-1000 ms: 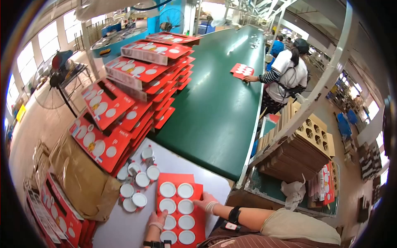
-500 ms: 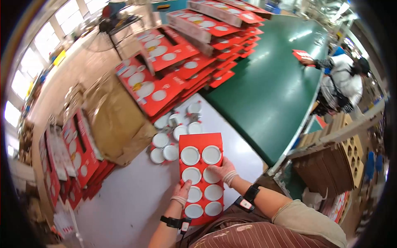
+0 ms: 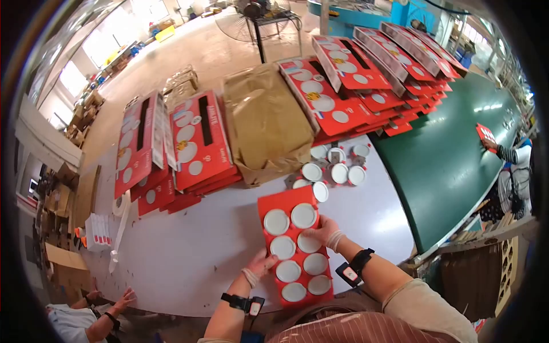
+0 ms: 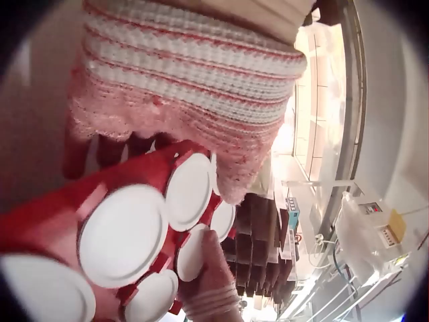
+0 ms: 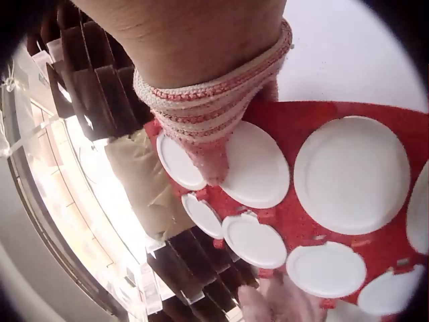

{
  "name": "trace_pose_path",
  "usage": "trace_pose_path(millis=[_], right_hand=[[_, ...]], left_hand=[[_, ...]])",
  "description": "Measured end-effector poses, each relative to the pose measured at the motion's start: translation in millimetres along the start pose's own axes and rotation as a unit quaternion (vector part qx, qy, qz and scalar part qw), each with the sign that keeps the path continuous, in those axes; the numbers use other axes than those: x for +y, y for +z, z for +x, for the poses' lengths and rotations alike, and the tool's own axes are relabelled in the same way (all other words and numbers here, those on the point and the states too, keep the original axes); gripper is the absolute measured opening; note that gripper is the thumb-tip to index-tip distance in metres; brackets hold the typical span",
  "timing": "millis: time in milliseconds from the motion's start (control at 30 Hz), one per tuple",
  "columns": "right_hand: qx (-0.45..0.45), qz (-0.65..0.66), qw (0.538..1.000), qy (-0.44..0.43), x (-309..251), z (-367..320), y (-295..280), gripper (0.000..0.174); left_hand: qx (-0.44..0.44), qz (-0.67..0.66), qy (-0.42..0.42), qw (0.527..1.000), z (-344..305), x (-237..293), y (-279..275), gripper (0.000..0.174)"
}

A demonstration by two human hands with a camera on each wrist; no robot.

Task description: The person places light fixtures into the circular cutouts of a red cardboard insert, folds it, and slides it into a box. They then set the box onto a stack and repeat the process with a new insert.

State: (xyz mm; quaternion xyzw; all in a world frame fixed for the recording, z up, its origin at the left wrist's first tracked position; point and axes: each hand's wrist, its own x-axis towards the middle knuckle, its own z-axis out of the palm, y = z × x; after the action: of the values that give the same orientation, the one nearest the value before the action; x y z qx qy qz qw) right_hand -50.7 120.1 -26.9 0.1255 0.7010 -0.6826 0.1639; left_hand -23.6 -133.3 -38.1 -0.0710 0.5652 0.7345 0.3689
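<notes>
A long red cardboard pack [image 3: 284,200] with white round discs [image 3: 277,222] set in two rows is held before the body, over the near edge of the table. My left hand [image 3: 262,264] grips its left edge, thumb at the front and fingers behind, as the left wrist view shows. On the opposite edge my right hand [image 3: 324,230] holds the pack, its thumb lying over a disc. Both hands wear pinkish knit gloves with striped cuffs. Just beyond the pack's top end lie several loose white discs [image 3: 339,173] with small red tabs.
Stacks of red printed boxes [image 3: 200,143] stand along the far edge, with a brown paper bundle [image 3: 266,114] between them. A green conveyor belt [image 3: 440,166] runs off to the right, where another person handles a red pack [image 3: 486,134]. Another person's hands [image 3: 123,298] show at lower left.
The head view has swung left, bringing more boxes and a second person's hands into sight. The pack now leans slightly left in view; both hands keep their hold on its edges.
</notes>
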Motion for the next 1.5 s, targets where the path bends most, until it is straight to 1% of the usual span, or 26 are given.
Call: trace_pose_path(millis=[67,100,133,167,200,233,300,333,400,433,500,600,633,700,733,833,900,933,967,1000,1033,1100,1133,1200,1333,1500], right_hand=[[-0.031,-0.057,0.997,0.030,3,4,25,0.049],[-0.055,-0.111,0.990,0.065,6,3,37,0.050],[-0.066,-0.119,0.989,0.058,8,2,49,0.051],[-0.074,-0.128,0.988,0.051,10,2,59,0.052],[-0.073,-0.132,0.987,0.052,3,0,68,0.056],[-0.059,-0.168,0.983,0.051,-5,-5,70,0.061],[-0.040,-0.289,0.954,0.068,-16,-7,71,0.064],[-0.035,-0.291,0.953,0.071,-14,-5,72,0.064],[0.044,-0.214,0.974,0.055,-1,6,72,0.059],[0.041,-0.215,0.974,0.061,8,11,71,0.059],[0.056,-0.170,0.981,0.081,9,21,67,0.058],[0.037,-0.137,0.983,0.117,-1,13,63,0.053],[0.020,-0.110,0.984,0.138,-3,13,61,0.054],[0.016,-0.052,0.996,0.072,22,20,65,0.056],[0.017,-0.102,0.991,0.087,17,18,63,0.057],[0.007,-0.074,0.994,0.082,24,20,60,0.053],[-0.011,-0.065,0.995,0.071,42,29,55,0.053],[-0.022,-0.049,0.995,0.089,37,26,50,0.053],[-0.032,-0.032,0.993,0.107,31,22,45,0.052],[-0.038,-0.054,0.993,0.100,27,22,40,0.053],[-0.045,-0.056,0.993,0.097,24,20,34,0.053],[-0.065,-0.059,0.990,0.107,16,17,25,0.054],[-0.076,-0.083,0.987,0.117,17,20,21,0.056],[-0.078,-0.118,0.984,0.108,26,26,17,0.059],[-0.104,-0.180,0.974,0.086,46,44,10,0.057],[-0.142,-0.146,0.974,0.099,33,41,-2,0.059]], left_hand=[[0.090,0.022,-0.042,0.995,9,-24,-34,0.073],[0.085,0.020,-0.038,0.995,14,-36,-42,0.073],[0.208,0.120,0.122,0.963,20,-42,-47,0.076],[0.319,0.209,0.278,0.882,28,-42,-47,0.079],[0.270,0.032,0.206,0.940,9,-7,-23,0.086],[0.256,0.029,0.212,0.943,13,-6,-23,0.086],[0.292,0.135,0.256,0.912,11,1,-24,0.086],[0.297,0.167,0.242,0.909,9,1,-22,0.088],[0.292,0.220,0.214,0.906,15,2,-25,0.089],[0.288,0.276,0.187,0.898,16,0,-27,0.090],[0.274,0.228,0.169,0.919,19,1,-26,0.090],[0.224,0.115,0.265,0.931,30,-4,-40,0.087],[0.223,0.114,0.264,0.931,28,-10,-53,0.087],[0.219,0.172,0.271,0.922,38,-10,-62,0.089],[0.217,0.173,0.270,0.922,35,6,-48,0.089],[0.241,0.206,0.260,0.912,22,25,-28,0.087],[0.290,0.341,0.301,0.842,29,16,-33,0.084],[0.286,0.341,0.306,0.841,34,-1,-44,0.084],[0.286,0.287,0.227,0.886,43,-24,-61,0.081],[0.282,0.230,0.146,0.920,45,-5,-44,0.078],[0.316,0.288,0.129,0.895,34,7,-24,0.071],[0.311,0.202,0.136,0.919,64,-49,-69,0.061],[0.307,0.206,0.138,0.919,66,-42,-56,0.061],[0.254,-0.013,0.235,0.938,55,-22,-18,0.052],[0.271,0.026,0.265,0.925,57,-9,3,0.052],[0.321,0.070,0.309,0.893,56,-10,18,0.052]])
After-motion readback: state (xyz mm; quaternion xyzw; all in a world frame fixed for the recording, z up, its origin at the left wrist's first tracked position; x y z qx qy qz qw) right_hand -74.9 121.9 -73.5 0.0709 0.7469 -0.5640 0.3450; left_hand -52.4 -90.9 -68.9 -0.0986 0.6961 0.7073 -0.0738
